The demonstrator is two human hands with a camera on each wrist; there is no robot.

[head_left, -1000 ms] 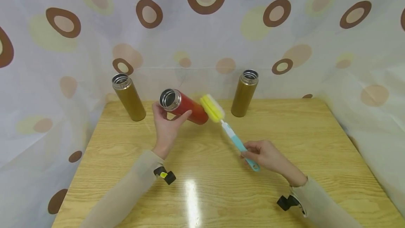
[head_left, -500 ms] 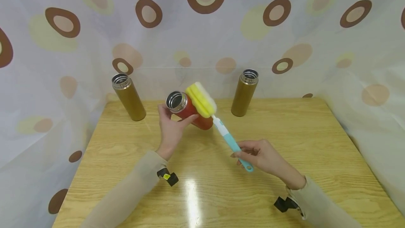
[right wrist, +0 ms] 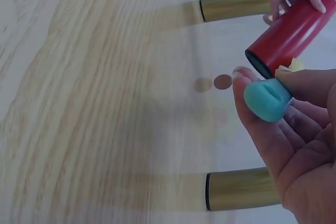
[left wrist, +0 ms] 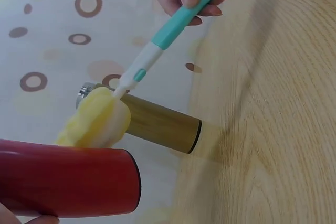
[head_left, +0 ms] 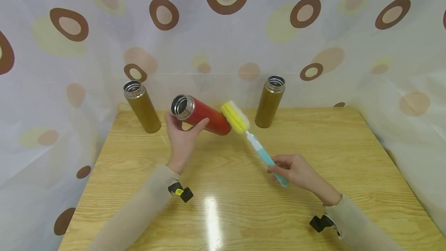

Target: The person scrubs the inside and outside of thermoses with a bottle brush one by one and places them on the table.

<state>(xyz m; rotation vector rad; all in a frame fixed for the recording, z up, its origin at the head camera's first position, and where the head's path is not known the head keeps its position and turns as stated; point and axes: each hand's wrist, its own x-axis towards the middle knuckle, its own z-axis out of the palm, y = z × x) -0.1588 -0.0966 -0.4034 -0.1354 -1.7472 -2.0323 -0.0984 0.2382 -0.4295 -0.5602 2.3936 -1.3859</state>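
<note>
**Red bottle [head_left: 212, 121] held tilted, sponge brush [head_left: 256, 145] at its side**

Taking the head view as a clock face centred on the red bottle, its uncapped mouth points to 10 o'clock and its base to 4; it looks lifted off the table [head_left: 244, 189]. The left hand [head_left: 181, 140], at 7 o'clock, grips it near the neck, thumb and fingers on either side. The right hand [head_left: 299, 171], at 4 o'clock, pinches the brush near the butt of its teal handle. The yellow-and-white sponge head [head_left: 236, 117] sits at 3 o'clock, by the base end; it is touching the wall or just beside it, the meeting line being partly hidden.

The step in hand appears to be scrubbing the outside of the bottle. The next move probably calls for light pressure along the wall and a firm neck grip, so the bottle does not twist.

An open gold bottle [head_left: 143, 112] stands at 9 o'clock and a second gold bottle [head_left: 269, 103] at 3 o'clock, beyond the sponge head. The latter could be knocked by a wide stroke. Behind hangs a patterned cloth [head_left: 223, 45].
</note>
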